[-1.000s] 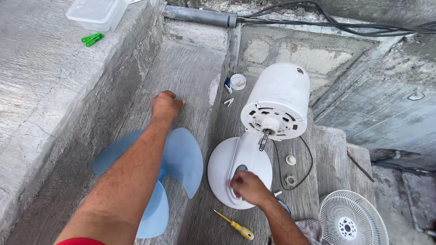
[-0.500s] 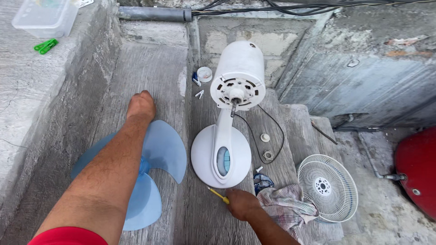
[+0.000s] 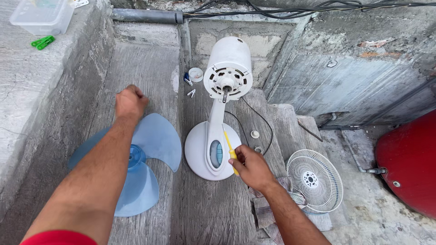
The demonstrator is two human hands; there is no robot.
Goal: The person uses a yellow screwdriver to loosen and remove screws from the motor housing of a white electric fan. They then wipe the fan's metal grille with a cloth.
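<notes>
The right hand (image 3: 251, 166) is closed around a yellow screwdriver (image 3: 230, 150), gripping its handle; the shaft points up along the neck of the white fan (image 3: 218, 127). The fan lies on the concrete ledge (image 3: 150, 68), with its round base (image 3: 196, 154) just beside the right hand and its motor housing (image 3: 228, 68) at the far end, the bare shaft facing the camera.

The left hand (image 3: 130, 102) is curled into a loose fist, holding nothing, knuckles near the ledge surface. Under the left forearm lies the blue blade (image 3: 154, 140), apart from the fan.

1 white grille (image 3: 314, 180) lies to the right of the right hand, next to a striped rag (image 3: 265, 211). A red tank (image 3: 408, 163) stands at the right edge. A clear box (image 3: 41, 16) and green clips (image 3: 42, 42) sit on the wall at upper left.
</notes>
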